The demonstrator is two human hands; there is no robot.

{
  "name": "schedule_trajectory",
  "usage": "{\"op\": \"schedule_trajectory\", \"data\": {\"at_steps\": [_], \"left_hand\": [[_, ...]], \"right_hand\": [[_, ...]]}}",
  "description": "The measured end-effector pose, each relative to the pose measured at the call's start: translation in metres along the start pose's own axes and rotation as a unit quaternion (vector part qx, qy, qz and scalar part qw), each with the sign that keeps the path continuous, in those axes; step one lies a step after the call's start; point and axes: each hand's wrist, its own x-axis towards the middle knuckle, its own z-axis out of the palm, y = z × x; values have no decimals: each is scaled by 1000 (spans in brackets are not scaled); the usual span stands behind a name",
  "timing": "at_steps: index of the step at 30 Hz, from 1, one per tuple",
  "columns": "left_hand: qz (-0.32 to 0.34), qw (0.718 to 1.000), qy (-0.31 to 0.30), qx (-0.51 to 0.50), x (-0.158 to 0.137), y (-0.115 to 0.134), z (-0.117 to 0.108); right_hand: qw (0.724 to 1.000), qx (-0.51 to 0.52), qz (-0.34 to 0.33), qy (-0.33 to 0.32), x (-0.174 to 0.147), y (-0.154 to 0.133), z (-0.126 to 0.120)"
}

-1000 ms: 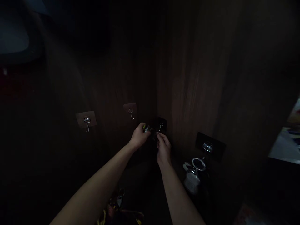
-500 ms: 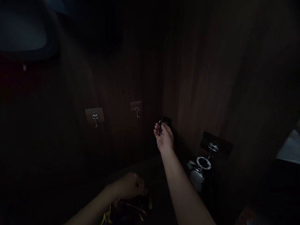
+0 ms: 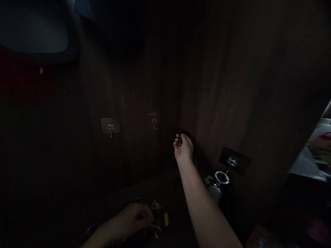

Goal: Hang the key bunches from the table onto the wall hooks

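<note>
My right hand (image 3: 184,147) reaches to the corner, palm up. Its fingers are curled around a small dark metal piece (image 3: 180,138) that looks like a key, mostly hidden by the fingers. Just behind the fingertips is a dark hook plate (image 3: 185,132) on the right panel. Low in the view my left hand (image 3: 138,218) is closed over a dim heap of small things; what it grips is hidden. Around it lie a metal ring (image 3: 138,199), a yellow-green tag (image 3: 166,219) and a thin yellow strand (image 3: 156,232).
Two clear hook plates, a left one (image 3: 110,126) and a middle one (image 3: 154,120), are stuck to the back panel. A dark plate with a hook (image 3: 232,162) on the right panel carries a round ring (image 3: 222,177) with shiny pieces. Everything is dimly lit.
My right hand has pushed slightly toward the dark hook plate, and the metal piece is now more covered. My left hand has shifted left and down, uncovering the ring and tag. The view has shifted a little.
</note>
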Motion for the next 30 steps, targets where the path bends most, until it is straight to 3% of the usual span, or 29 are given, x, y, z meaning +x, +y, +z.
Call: {"op": "schedule_trajectory", "data": {"at_steps": [3,4,7,8,10,13,15,16,18,20,24,27,30], "left_hand": [[36,999,23,21,-17,-9,4],[52,997,37,50,-22,-13,6],[67,982,83,157,-35,-32,14],[67,977,89,180,-39,-39,16],[72,969,113,209,-47,-53,16],[94,954,156,239,-62,-71,7],[90,948,174,252,-71,-78,-3],[86,947,178,255,-73,-78,-8],[75,950,183,242,-73,-71,-13],[83,963,167,197,-61,-50,-11],[170,981,91,36,-4,22,17],[204,973,41,-103,55,74,47],[217,954,35,-205,104,105,74]], "right_hand": [[983,-113,-19,-144,-24,12,-16],[960,-188,-9,-206,-36,21,-27],[854,-383,23,-350,-71,50,-68],[833,-417,2,-363,-82,57,-81],[817,-447,-44,-362,-98,59,-103],[810,-464,-184,-307,-111,32,-127],[811,-444,-339,-175,-114,1,-141],[797,-432,-409,-102,-114,-14,-148],[771,-422,-475,29,-115,-38,-161],[789,-426,-437,79,-116,-48,-171],[860,-400,-309,72,-116,-35,-182],[905,-352,-225,85,-113,-23,-190],[915,-351,-179,82,-106,-20,-200]]}}
